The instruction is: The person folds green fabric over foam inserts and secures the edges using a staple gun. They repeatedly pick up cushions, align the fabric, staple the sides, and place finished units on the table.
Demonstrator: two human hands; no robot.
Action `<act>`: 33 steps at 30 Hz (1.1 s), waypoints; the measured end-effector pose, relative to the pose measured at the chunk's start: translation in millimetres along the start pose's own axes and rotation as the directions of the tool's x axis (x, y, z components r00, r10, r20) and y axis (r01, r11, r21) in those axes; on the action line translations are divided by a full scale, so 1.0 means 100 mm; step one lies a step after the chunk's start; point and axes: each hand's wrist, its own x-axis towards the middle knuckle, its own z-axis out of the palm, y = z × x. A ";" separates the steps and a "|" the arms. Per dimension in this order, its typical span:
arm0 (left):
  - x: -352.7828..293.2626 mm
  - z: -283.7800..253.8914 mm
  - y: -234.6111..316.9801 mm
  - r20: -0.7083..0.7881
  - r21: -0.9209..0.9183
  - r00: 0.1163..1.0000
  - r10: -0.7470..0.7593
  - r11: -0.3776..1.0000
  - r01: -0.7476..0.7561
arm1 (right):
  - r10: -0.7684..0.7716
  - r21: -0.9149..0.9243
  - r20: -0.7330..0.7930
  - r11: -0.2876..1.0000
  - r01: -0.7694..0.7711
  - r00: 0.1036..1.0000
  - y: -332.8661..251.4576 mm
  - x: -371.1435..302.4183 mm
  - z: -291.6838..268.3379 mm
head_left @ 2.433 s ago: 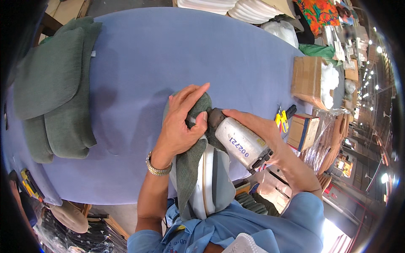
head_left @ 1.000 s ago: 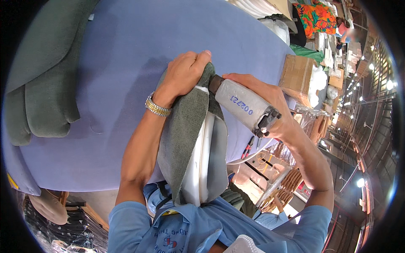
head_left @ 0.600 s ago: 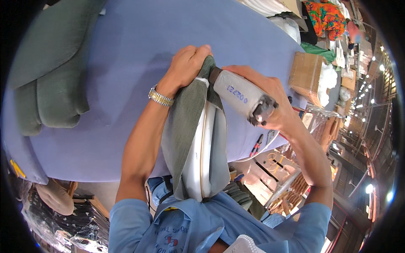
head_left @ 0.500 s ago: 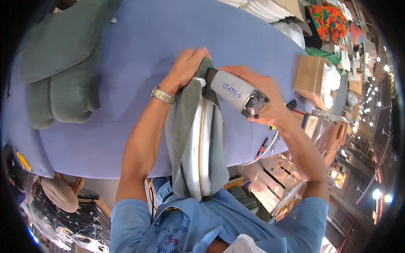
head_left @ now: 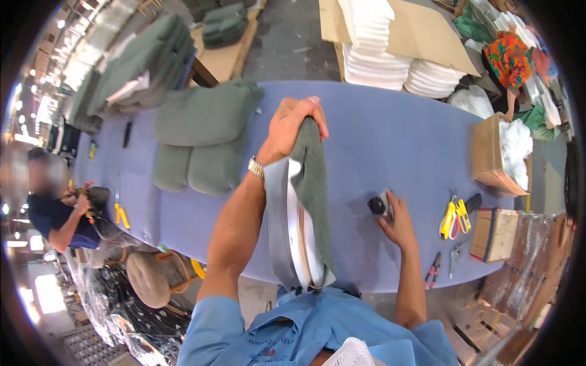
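Observation:
My left hand [head_left: 299, 125] is closed over the far top end of a green upholstered cushion [head_left: 314, 158], which stands on edge against my front. Its cover gapes along the near side, with grey lining, white padding and a thin wooden edge inside. To the right, my right hand [head_left: 398, 222] has its fingers round a grey staple gun [head_left: 383, 206] at the tabletop, its black end towards me. Whether the gun rests on the surface, I cannot tell.
The blue padded table [head_left: 360, 244] holds green cushions [head_left: 201, 140] on the left. At right lie yellow-handled cutters [head_left: 450, 219], red-handled pliers [head_left: 433, 268] and a cardboard box [head_left: 488, 152] of white stuffing. Stacked white pads [head_left: 372, 61] stand behind; a co-worker [head_left: 61, 207] sits left.
My right hand has taken the staple gun away from the cushion's top end, down to the right side of the table. The cushion has turned, and my left hand still grips it.

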 end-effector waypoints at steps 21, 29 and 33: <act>-1.61 0.84 0.64 -0.192 0.036 0.880 0.435 0.899 -0.436 | -0.317 0.726 -0.572 0.234 0.647 0.757 -2.64 -0.20 -0.50; -2.69 0.34 0.66 -0.315 -0.050 0.941 0.127 0.987 -0.150 | -0.371 0.796 -0.260 0.440 0.416 0.891 -3.03 -0.60 0.59; -3.11 0.03 0.63 -0.325 -0.129 0.941 0.092 0.981 -0.141 | -0.394 0.765 -0.220 0.498 0.409 0.892 -2.99 -0.70 1.19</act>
